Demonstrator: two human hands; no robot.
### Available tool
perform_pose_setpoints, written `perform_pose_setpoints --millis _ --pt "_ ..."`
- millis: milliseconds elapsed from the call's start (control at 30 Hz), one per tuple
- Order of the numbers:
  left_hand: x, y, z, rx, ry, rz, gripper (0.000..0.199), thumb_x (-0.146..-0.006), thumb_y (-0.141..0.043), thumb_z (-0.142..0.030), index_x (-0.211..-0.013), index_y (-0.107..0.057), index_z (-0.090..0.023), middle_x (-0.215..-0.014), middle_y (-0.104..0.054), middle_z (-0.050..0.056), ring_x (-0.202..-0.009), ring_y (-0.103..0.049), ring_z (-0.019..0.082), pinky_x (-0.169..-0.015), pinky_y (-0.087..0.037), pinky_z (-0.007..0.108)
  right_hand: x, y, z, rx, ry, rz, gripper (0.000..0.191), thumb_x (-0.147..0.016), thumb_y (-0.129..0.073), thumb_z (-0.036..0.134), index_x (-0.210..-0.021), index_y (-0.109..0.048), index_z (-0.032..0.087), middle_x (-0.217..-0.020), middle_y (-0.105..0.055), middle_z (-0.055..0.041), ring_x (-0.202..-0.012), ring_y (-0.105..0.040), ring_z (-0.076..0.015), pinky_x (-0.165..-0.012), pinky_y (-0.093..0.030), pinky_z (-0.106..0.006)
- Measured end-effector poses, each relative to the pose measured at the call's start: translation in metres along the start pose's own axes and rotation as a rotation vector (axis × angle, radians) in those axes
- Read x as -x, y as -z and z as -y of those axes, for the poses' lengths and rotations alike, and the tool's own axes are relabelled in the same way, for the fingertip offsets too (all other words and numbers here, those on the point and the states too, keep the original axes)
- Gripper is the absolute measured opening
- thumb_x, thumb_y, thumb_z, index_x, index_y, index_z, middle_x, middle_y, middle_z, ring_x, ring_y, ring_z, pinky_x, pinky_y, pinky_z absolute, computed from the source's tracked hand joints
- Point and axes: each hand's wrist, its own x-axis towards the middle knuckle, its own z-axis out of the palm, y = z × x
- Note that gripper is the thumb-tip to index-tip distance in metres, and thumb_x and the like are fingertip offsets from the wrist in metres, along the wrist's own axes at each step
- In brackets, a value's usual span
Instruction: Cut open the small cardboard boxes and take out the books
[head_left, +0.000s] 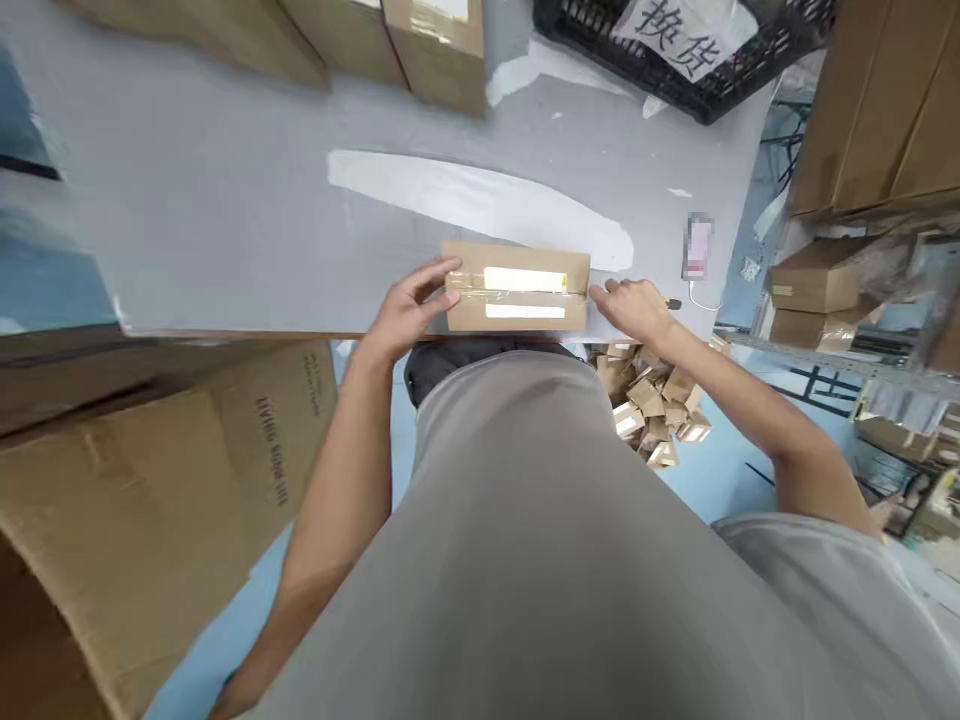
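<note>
A small brown cardboard box [525, 312] lies at the table's front edge, with clear tape along its seam and white labels on top. My left hand [409, 308] grips its left end, thumb and fingers on the cardboard. At the box's right end, my right hand [631, 306] is closed, its fingertips close to the seam. Out behind that hand pokes the dark and yellow end of what looks like a utility knife [674, 303]; its blade is hidden.
Cardboard boxes [442, 60] and a black crate [709, 95] with a handwritten sign stand at the table's [225, 230] back. A phone [698, 247] with a cable lies right. Small boxes [652, 400] are heaped on the floor; a large carton [172, 500] is at left.
</note>
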Motion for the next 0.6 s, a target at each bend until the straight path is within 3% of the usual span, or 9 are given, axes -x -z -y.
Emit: perform_pose_setpoints --millis 133,300,467,600 --pt "0.003 0.016 0.005 0.012 0.041 -0.064 0.082 -0.074 -0.098 -0.073 -0.142 -0.082 -0.030 -0.159 -0.072 0.011 -0.148 -0.068 0.038 -0.131 -0.052 0.059 0.016 -0.001 0.008 -0.061 0.004 -0.075 0.042 -0.118 -0.036 0.017 -0.145 -0.067 0.016 -0.123 -0.079 -0.0212 -0.100 -0.074 -0.0293 -0.074 -0.041 -0.035" --pt "0.004 0.042 0.016 0.095 0.117 -0.180 0.073 -0.068 -0.103 -0.057 -0.132 -0.085 -0.028 -0.147 -0.079 0.012 -0.138 -0.073 0.035 -0.126 -0.058 0.053 0.020 -0.017 0.019 -0.243 0.007 -0.311 0.044 -0.122 -0.033 0.035 -0.132 -0.073 0.019 -0.117 -0.081 -0.0160 -0.095 -0.073 -0.0266 -0.070 -0.036 -0.034" --pt "0.006 0.058 0.021 0.190 0.164 -0.225 0.069 -0.064 -0.102 -0.046 -0.127 -0.082 -0.027 -0.148 -0.077 0.013 -0.140 -0.072 0.034 -0.120 -0.061 0.048 -0.015 -0.063 0.042 -0.707 0.017 -0.585 0.053 -0.122 -0.030 0.053 -0.119 -0.072 0.021 -0.105 -0.081 -0.0121 -0.089 -0.073 -0.0263 -0.075 -0.044 -0.033" --pt "0.011 0.072 0.028 0.187 0.132 -0.306 0.070 -0.068 -0.100 -0.047 -0.131 -0.079 -0.026 -0.152 -0.075 0.013 -0.146 -0.068 0.033 -0.119 -0.060 0.043 -0.042 -0.093 0.056 -1.019 -0.125 -0.661 0.066 -0.116 -0.028 0.077 -0.102 -0.068 0.026 -0.083 -0.076 -0.0068 -0.074 -0.069 -0.0257 -0.074 -0.046 -0.034"
